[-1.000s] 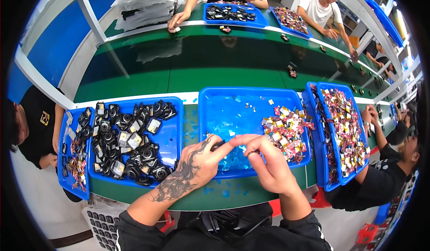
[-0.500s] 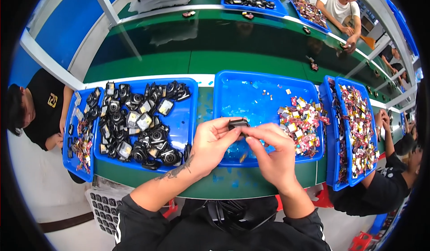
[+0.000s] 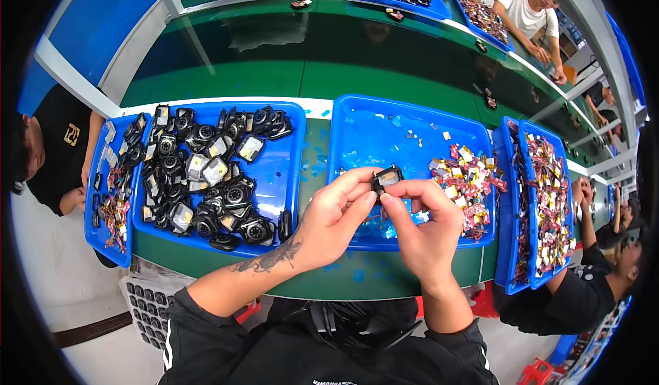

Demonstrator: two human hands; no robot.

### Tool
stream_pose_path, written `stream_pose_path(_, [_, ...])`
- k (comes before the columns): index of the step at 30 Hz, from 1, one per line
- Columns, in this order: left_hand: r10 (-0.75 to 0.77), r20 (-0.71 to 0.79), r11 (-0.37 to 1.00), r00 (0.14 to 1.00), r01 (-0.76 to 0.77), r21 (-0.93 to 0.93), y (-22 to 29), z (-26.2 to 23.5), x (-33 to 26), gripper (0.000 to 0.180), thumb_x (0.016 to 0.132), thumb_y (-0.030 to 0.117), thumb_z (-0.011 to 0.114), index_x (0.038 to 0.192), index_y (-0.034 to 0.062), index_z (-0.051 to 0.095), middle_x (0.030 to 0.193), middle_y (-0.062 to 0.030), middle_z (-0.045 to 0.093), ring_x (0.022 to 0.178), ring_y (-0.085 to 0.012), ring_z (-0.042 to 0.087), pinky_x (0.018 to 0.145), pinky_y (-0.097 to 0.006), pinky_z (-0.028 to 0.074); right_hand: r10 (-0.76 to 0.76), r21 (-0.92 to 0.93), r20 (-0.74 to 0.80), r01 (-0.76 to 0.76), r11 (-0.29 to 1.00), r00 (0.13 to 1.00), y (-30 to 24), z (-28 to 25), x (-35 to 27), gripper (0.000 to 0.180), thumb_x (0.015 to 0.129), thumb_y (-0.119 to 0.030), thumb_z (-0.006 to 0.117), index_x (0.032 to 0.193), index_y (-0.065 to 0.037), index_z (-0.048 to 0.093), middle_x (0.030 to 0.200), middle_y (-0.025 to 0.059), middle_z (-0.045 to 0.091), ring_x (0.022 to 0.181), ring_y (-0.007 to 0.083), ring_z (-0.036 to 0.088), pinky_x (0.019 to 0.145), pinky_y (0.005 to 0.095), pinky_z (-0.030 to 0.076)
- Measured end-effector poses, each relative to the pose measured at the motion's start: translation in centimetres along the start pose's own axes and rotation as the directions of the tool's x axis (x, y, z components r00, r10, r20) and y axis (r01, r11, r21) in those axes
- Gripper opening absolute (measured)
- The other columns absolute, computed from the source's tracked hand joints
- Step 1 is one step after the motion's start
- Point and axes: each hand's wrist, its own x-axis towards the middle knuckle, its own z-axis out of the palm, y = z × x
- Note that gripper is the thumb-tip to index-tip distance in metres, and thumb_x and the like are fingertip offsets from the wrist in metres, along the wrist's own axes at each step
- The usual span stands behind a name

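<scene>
Between both hands is a small black watch case (image 3: 388, 178), tilted so that its rectangular opening and pale inside show. My left hand (image 3: 338, 210) grips its left side with thumb and fingers closed. My right hand (image 3: 427, 223) pinches its lower right edge between thumb and forefinger. The hands are above a blue tray (image 3: 364, 120) with blue film scraps and a heap of small parts (image 3: 470, 193) with pink, yellow and white pieces. Left of it, another blue tray (image 3: 274, 179) bears many black watch cases (image 3: 233, 194), several with pale faces.
Two blue trays of coloured small parts (image 3: 547, 199) stand at the right, and a narrow mixed tray (image 3: 110, 213) at the far left. Beyond runs a green conveyor belt (image 3: 371, 62). Co-workers sit at both sides, and one in a white shirt (image 3: 525, 14) works across the belt.
The watch case has turned from edge-on to showing its opening, and it is slightly higher and to the right. My right fingers have shifted along its lower edge. The whole view has shifted slightly.
</scene>
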Motion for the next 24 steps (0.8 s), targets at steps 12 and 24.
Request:
stream_pose_path(12, [-0.002,-0.046,0.987,0.999,0.009,0.159,-0.4,0.0,-0.4,0.037,0.099,0.006,0.051,0.135,-0.0050,0.049,0.114,-0.0114,0.066,0.103,-0.0117,0.061,0.089,-0.027,0.050,0.034,0.050,-0.003,-0.034,0.998,0.999,0.5,0.2,-0.1,0.009,0.077,-0.003,0.075,0.085,-0.007,0.072,0.081,0.0026,0.071,0.065,0.0140,0.055,0.058,0.0270,0.044])
stream_pose_path(24, [-0.009,0.046,0.962,0.999,-0.004,0.272,-0.4,-0.2,-0.7,0.038,0.100,0.009,0.048,0.136,-0.0038,0.048,0.114,-0.0108,0.066,0.104,-0.0106,0.061,0.089,-0.026,0.049,-0.208,-0.219,-0.060,0.190,0.957,0.976,0.4,-0.7,0.6,0.023,0.068,-0.002,0.081,0.070,-0.006,0.058,0.071,0.0041,0.057,0.069,0.0186,0.055,0.063,0.0291,0.044])
